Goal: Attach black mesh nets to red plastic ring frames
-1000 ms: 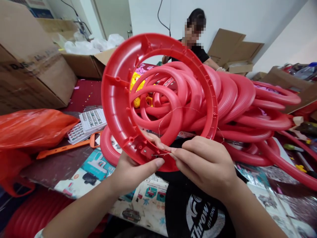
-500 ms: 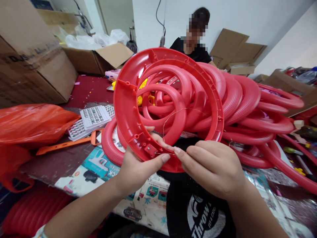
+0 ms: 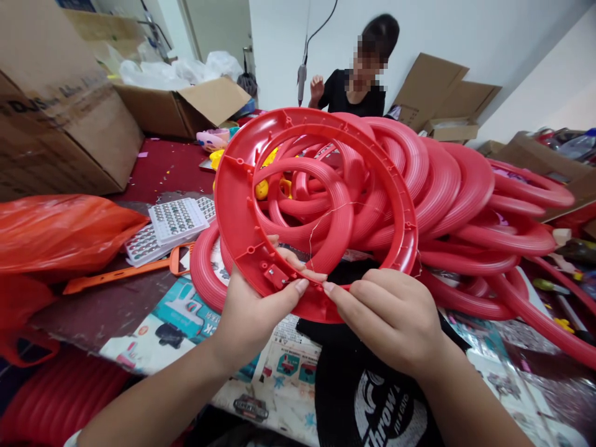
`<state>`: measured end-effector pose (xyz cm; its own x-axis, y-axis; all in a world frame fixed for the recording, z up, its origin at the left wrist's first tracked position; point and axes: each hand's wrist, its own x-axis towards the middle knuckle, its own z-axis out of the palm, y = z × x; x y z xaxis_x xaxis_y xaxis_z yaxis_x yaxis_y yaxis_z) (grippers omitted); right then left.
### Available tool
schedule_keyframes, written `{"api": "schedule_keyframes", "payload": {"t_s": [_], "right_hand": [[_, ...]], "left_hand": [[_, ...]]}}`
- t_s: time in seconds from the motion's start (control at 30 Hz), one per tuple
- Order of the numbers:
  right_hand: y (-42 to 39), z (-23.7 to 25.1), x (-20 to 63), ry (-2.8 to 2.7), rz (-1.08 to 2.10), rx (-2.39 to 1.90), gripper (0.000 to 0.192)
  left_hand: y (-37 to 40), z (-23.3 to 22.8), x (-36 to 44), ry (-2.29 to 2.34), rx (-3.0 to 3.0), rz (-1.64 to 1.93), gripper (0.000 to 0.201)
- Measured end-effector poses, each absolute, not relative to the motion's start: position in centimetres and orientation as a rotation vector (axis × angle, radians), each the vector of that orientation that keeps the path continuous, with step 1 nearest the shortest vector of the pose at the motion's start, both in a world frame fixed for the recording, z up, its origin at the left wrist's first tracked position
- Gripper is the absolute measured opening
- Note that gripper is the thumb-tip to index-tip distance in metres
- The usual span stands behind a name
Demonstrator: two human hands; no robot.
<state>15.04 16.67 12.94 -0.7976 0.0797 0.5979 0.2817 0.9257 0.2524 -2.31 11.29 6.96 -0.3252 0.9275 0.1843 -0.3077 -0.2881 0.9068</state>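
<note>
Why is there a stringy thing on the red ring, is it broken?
A thin thread trails loosely across the red ring held in the left hand; the right hand pinches at the rim beside it. It looks like a stray strand. No crack shows.

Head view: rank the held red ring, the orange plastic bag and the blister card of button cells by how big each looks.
1. Red ring, though it is nearest the camera, which inflates it.
2. Orange plastic bag, not far behind and cut off at the frame edge, so its place is unsure.
3. Blister card of button cells, clearly smallest.
</note>
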Motion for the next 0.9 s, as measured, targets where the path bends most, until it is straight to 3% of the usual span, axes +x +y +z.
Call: {"api": "schedule_keyframes", "payload": {"t_s": [0.43,0.67,0.9], "right_hand": [[16.9,11.8,14.8,-2.384,-0.444,-0.417,0.009],[16.6,10.1,13.2,-2.465,-0.531,-0.485,0.024],[15.6,10.9,13.5,-2.369,-0.567,-0.451,0.019]], "left_hand": [[11.2,8.0,-0.7,0.665,0.448,1.727,0.054],[12.6,6.4,1.2,0.694,0.37,1.724,0.024],[13.4,6.5,-0.1,0.751,0.499,1.815,0.023]]}}
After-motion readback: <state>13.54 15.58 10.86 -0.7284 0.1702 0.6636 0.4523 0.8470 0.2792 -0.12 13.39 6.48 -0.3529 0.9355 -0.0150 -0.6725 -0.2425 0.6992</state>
